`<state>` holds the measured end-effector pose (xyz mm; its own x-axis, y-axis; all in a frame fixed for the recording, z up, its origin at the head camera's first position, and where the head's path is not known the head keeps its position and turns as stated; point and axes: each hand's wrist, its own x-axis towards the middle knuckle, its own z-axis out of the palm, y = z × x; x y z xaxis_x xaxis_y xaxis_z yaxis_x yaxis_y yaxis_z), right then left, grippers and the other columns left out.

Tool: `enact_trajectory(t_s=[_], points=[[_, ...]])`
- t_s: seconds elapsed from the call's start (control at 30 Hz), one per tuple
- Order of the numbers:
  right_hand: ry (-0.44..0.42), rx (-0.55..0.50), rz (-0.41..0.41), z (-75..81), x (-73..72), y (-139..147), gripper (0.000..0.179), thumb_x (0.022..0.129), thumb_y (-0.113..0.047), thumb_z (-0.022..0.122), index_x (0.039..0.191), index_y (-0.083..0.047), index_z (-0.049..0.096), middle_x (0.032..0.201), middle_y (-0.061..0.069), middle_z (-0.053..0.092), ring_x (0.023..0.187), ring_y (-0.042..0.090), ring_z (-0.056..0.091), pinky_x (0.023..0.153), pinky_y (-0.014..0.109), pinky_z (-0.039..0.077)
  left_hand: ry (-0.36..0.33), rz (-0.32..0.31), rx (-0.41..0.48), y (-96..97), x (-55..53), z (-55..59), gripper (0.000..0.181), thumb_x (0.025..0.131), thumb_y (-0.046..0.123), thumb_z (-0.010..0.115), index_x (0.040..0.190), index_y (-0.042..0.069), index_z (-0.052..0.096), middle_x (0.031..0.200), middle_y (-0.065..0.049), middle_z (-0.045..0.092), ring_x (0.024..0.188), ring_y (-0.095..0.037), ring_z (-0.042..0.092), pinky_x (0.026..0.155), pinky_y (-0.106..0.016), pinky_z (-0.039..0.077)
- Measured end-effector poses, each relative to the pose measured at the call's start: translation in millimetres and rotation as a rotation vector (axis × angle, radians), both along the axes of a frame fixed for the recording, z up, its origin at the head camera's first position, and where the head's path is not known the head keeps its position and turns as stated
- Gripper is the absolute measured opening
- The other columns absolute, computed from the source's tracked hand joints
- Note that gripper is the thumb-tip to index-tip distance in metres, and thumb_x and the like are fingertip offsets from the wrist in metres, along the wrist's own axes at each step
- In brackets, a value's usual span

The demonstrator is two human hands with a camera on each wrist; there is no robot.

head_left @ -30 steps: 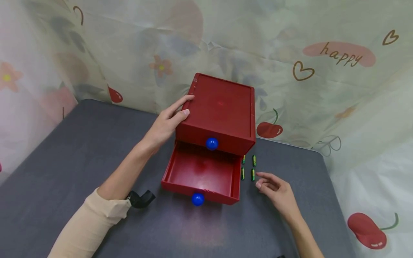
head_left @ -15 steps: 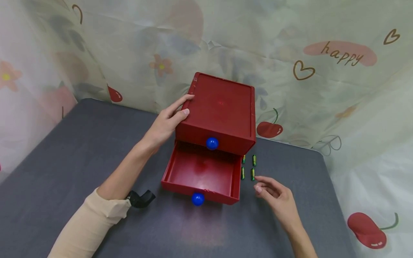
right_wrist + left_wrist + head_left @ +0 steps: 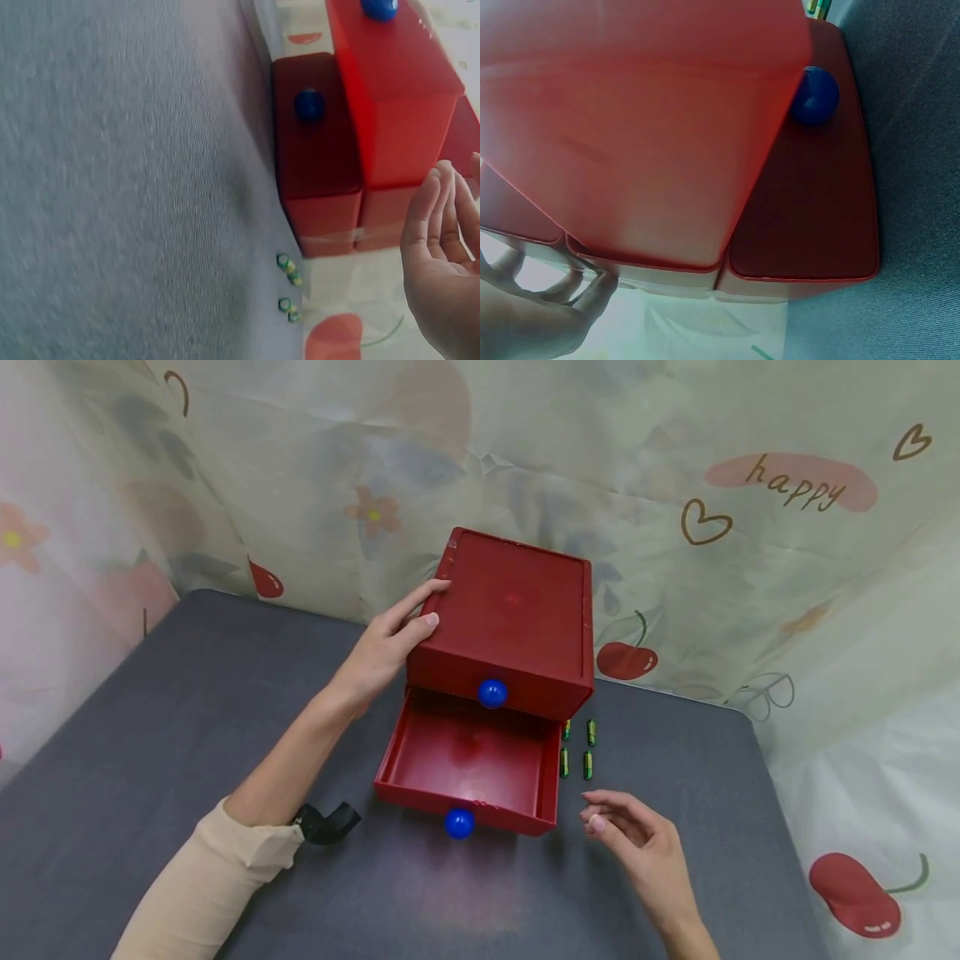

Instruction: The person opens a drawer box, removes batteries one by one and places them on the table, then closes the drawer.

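A red drawer cabinet [image 3: 517,602] with blue knobs stands on the dark grey table. Its middle drawer [image 3: 468,764] is pulled out and looks bare inside, while the top and bottom ones are closed. My left hand [image 3: 375,664] rests on the cabinet's upper left side, fingertips and thumb over the top edge. To the right of the drawer lie several small green and yellow batteries [image 3: 588,766] in two short rows. Nearer to me than these, my right hand [image 3: 637,843] hovers with loosely bent fingers and holds nothing.
The pulled-out drawer juts over the table [image 3: 300,893] toward me. Behind the cabinet hangs a patterned curtain [image 3: 315,468]. A black strap-like piece [image 3: 328,823] sticks out at the left forearm, by the cream sleeve [image 3: 217,877].
My right hand has drawn back from the batteries, toward me and slightly left. The left hand, cabinet and drawer have stayed put.
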<state>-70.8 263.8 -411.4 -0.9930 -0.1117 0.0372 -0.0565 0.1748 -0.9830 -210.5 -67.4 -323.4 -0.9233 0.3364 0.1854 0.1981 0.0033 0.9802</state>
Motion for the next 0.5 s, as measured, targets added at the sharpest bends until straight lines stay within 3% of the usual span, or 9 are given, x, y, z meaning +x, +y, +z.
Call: enact_trajectory(t_s=[0.13, 0.33, 0.5], points=[[0.008, -0.026, 0.027, 5.1, 7.7, -6, 0.028, 0.086, -0.004, 0.06, 0.113, 0.004, 0.057, 0.099, 0.027, 0.058, 0.087, 0.03, 0.06, 0.075, 0.037, 0.05, 0.009, 0.003, -0.009, -0.3, 0.9, 0.4, 0.047, 0.097, 0.025, 0.042, 0.143, 0.021, 0.031, 0.146, 0.005, 0.025, 0.13, -0.014, 0.027, 0.103, -0.039, 0.025], [0.033, -0.034, 0.055, 9.4, 19.1, -14, 0.026, 0.087, -0.001, 0.059, 0.112, 0.004, 0.057, 0.096, 0.022, 0.06, 0.084, 0.028, 0.06, 0.075, 0.036, 0.051, 0.009, 0.007, -0.016, 0.0, 1.2, 0.8, 0.047, 0.097, 0.026, 0.042, 0.143, 0.022, 0.032, 0.145, 0.004, 0.026, 0.127, -0.015, 0.03, 0.102, -0.04, 0.027], [0.086, -0.083, 0.101, 7.5, 25.7, -21, 0.025, 0.087, 0.005, 0.055, 0.112, 0.007, 0.056, 0.093, 0.019, 0.061, 0.08, 0.028, 0.06, 0.072, 0.034, 0.052, 0.02, 0.014, -0.027, -0.2, 1.7, 0.6, 0.047, 0.097, 0.026, 0.042, 0.143, 0.022, 0.032, 0.147, 0.006, 0.023, 0.133, -0.013, 0.019, 0.104, -0.04, 0.022]])
